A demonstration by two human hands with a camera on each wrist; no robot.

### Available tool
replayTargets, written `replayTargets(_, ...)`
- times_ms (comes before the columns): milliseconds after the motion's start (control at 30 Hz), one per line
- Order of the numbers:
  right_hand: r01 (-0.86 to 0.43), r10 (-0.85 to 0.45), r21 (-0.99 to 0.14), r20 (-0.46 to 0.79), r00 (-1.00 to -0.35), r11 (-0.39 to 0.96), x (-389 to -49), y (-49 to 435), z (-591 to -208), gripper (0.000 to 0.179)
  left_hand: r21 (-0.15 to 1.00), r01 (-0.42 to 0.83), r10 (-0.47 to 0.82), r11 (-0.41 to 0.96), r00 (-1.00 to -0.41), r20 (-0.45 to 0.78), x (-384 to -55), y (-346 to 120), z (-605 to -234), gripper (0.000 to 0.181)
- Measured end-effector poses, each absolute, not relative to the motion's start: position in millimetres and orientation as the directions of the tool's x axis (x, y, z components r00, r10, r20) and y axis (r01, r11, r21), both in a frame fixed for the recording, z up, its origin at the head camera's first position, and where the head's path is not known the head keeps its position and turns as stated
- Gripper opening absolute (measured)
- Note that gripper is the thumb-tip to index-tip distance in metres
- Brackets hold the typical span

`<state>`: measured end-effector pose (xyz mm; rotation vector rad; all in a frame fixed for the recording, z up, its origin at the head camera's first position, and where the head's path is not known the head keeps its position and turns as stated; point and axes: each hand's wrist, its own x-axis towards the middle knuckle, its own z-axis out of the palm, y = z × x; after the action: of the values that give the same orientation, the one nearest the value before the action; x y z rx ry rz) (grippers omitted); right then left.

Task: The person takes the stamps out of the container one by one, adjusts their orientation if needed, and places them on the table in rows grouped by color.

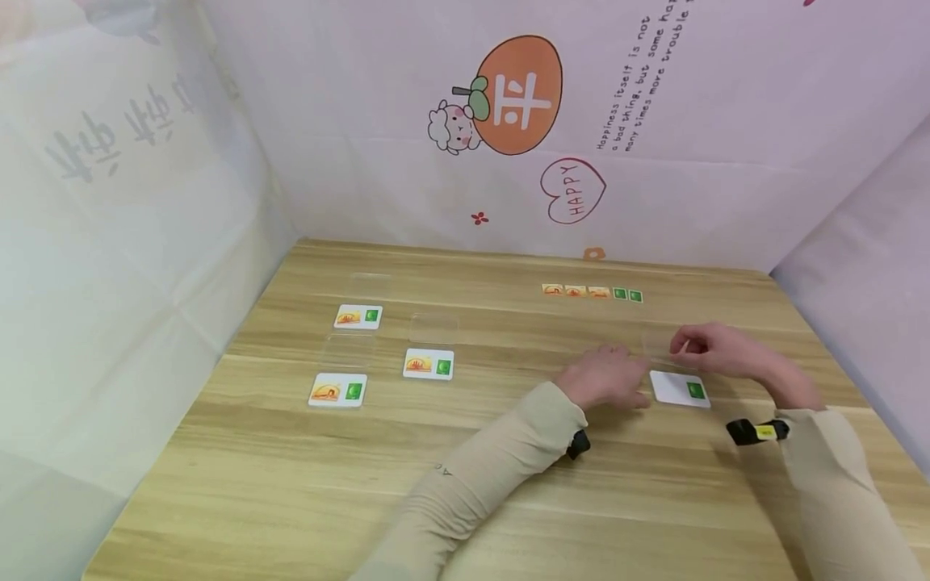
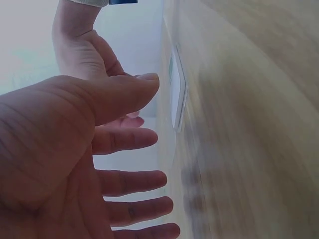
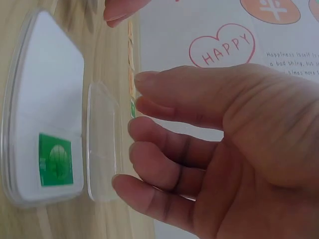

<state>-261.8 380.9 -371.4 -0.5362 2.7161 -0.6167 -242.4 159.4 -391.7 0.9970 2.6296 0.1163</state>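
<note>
A white rounded card in a shallow clear case lies between my hands, with one green sticker at its right end. Just behind it lies a clear plastic lid. My left hand is beside the card's left end, palm toward it; its fingers are straight and spread, holding nothing. Over the clear lid hovers my right hand, fingers loosely bent and the thumb close to the index finger. Nothing shows between them.
At the back a row of small orange and green stickers lies on the wooden table. To the left are three white cards bearing an orange and a green sticker each, with clear lids behind them. Printed cloth walls enclose the table.
</note>
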Motion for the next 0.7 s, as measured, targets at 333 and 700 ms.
replayTargets(333, -0.288, -0.45, -0.488, -0.256, -0.855, 0.824, -256.3, 394.8, -375.0, 0.013, 0.175, 0.62, 0.642, 0.765, -0.708, -0.295, -242.3, 171.8, -393.1, 0.054)
replayTargets(700, -0.299, -0.464, -0.455, -0.311, -0.83, 0.839, -259.8, 403.4, -385.3, 0.013, 0.166, 0.549, 0.573, 0.819, -0.768, -0.284, -241.1, 183.2, -401.8, 0.051)
